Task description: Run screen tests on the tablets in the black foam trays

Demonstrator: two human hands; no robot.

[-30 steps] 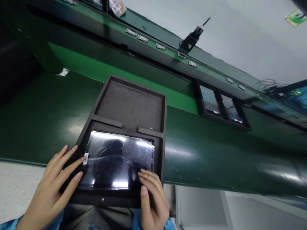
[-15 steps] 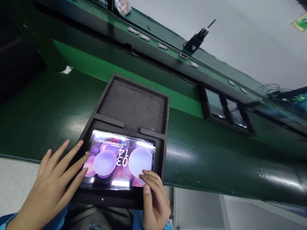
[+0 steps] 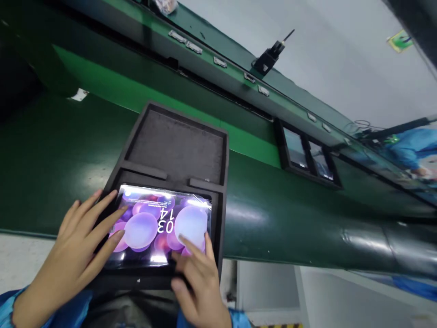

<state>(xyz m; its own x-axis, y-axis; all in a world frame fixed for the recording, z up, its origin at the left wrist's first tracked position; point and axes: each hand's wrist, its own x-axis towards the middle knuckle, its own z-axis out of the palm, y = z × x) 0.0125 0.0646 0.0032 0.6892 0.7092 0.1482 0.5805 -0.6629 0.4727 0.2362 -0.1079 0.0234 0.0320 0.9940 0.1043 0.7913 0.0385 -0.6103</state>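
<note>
A tablet (image 3: 146, 246) with a lit screen lies in the near compartment of a dark foam tray (image 3: 220, 214). Purple and pink bubbles fill its screen, and the clock digits appear upside down from here. My left hand (image 3: 80, 241) is spread over the left rim of the tray, fingertips touching the tablet's left edge. Over the lower right of the screen is my right hand (image 3: 200, 273), its fingers apart and slightly blurred. Whether its fingertips press the glass I cannot tell. Neither hand grips anything.
The tray's far compartment holds nothing visible. Another dark tray (image 3: 307, 157) with two screens stands farther right on the green bench (image 3: 259, 214). Behind runs a ledge with several small metal parts and a black device with an antenna (image 3: 269, 59). A person's blue sleeve (image 3: 416, 143) shows far right.
My right hand has moved left and farther over the screen, its fingers spreading. My left hand stays at the tablet's left edge. The view has shifted, bringing the other person's sleeve further into sight.
</note>
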